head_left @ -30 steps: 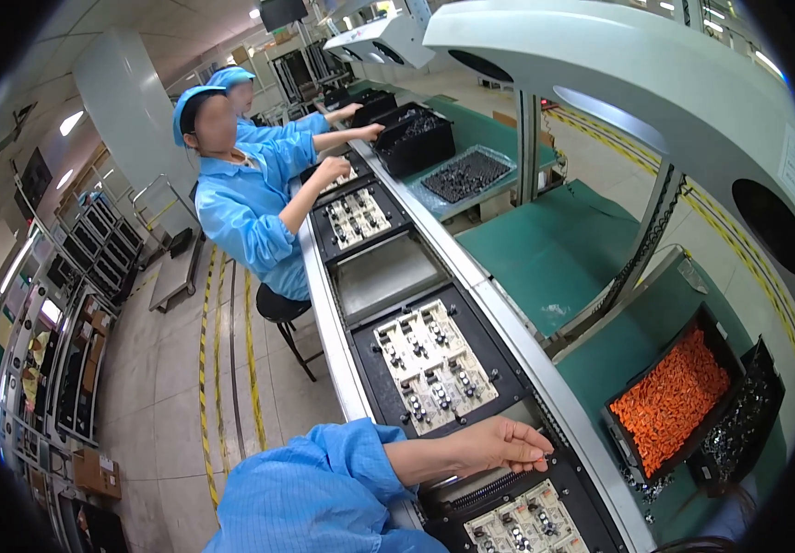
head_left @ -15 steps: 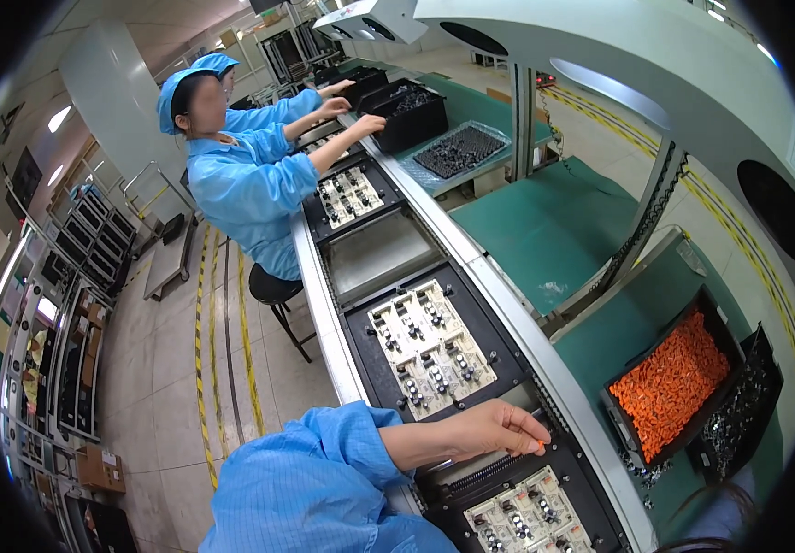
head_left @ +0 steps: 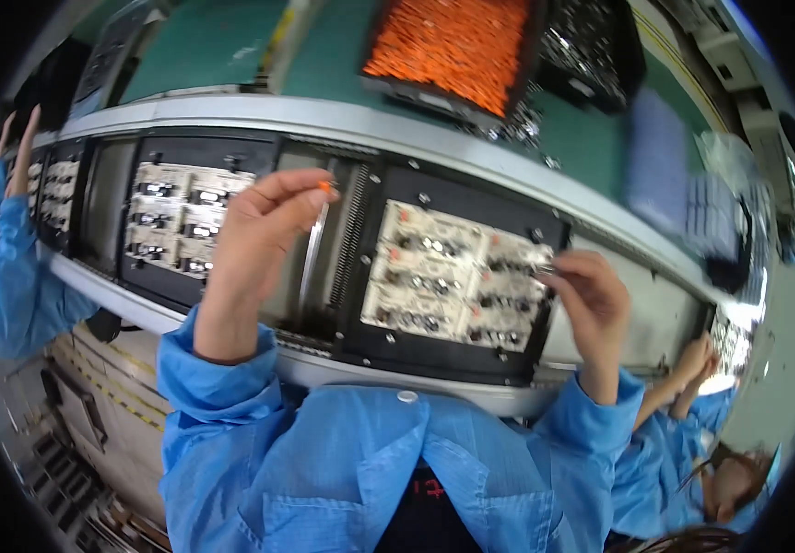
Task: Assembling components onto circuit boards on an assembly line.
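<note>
A small orange component (head_left: 325,186) is pinched between the thumb and fingers of my left hand (head_left: 264,226), raised over the gap between two black carrier trays. In front of me, the nearer black carrier tray (head_left: 351,346) bears a pale circuit-board panel (head_left: 457,276) with several dark and silvery parts standing on it. At the panel's upper right edge, my right hand (head_left: 593,293) has its thumb and fingertips pressed together. Something small and shiny seems to be at those fingertips, too blurred to name.
Beyond the conveyor's metal rail (head_left: 323,112), a black bin of orange components (head_left: 453,51) stands beside a black bin of dark, shiny parts (head_left: 591,46). Another panel (head_left: 171,207) sits leftward. Co-workers' arms (head_left: 15,221) show at far left and hands (head_left: 692,364) at right.
The view has swung, bringing the nearer panel to the middle. My right hand is now visible over the panel's edge. My left hand still pinches the orange component.
</note>
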`<state>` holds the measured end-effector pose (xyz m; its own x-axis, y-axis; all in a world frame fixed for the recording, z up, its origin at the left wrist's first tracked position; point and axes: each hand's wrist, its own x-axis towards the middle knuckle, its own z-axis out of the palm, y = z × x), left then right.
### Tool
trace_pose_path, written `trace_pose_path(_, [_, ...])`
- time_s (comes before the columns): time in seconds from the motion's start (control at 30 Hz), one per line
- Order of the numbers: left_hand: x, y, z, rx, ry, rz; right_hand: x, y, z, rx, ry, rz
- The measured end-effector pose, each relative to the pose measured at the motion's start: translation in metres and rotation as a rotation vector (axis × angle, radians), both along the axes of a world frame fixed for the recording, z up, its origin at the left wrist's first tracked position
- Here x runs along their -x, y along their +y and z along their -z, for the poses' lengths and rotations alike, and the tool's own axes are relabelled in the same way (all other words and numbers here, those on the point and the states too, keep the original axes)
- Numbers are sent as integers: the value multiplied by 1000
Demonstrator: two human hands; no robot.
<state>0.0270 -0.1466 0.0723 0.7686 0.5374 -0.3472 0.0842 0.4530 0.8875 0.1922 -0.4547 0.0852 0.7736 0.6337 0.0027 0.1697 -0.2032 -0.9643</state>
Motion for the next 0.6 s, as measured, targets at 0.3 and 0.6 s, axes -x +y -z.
trace_pose_path(0.3, [-19,-25,11,-4,-49,126,32,16,18,300,-575,-144])
trace_pose_path(0.6, [-14,-25,10,-31,-56,128,32,29,33,357,-809,-123])
